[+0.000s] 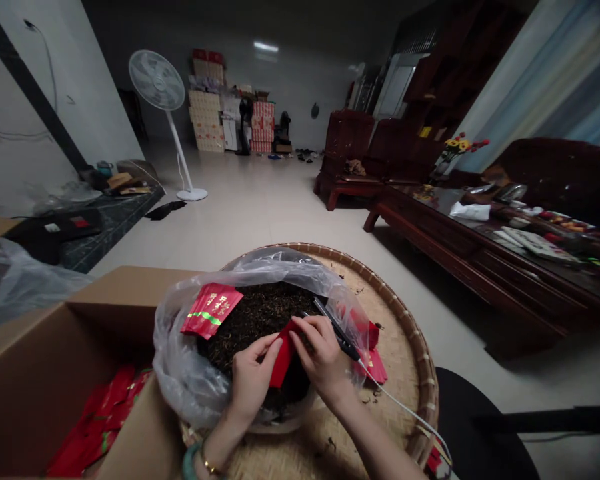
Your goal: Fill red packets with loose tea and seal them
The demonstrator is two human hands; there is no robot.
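Hands (283, 363) pinching red packet (283, 357)
Both grip its top edge, above the leaf-filled bag (180, 373) near the tray's (400, 313) left edge.

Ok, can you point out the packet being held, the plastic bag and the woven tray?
Packet (281, 365): head view, lower part of its red face.
Bag (173, 363): head view, its left side.
Tray (427, 365): head view, right side of its rim.

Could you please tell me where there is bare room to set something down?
The pale floor between white standing fan and round bamboo tray is bare. A narrow tray strip beside the rim, right of the flat red packets, is free. The clear plastic bag is crowded: dark shreds, left hand, right hand.
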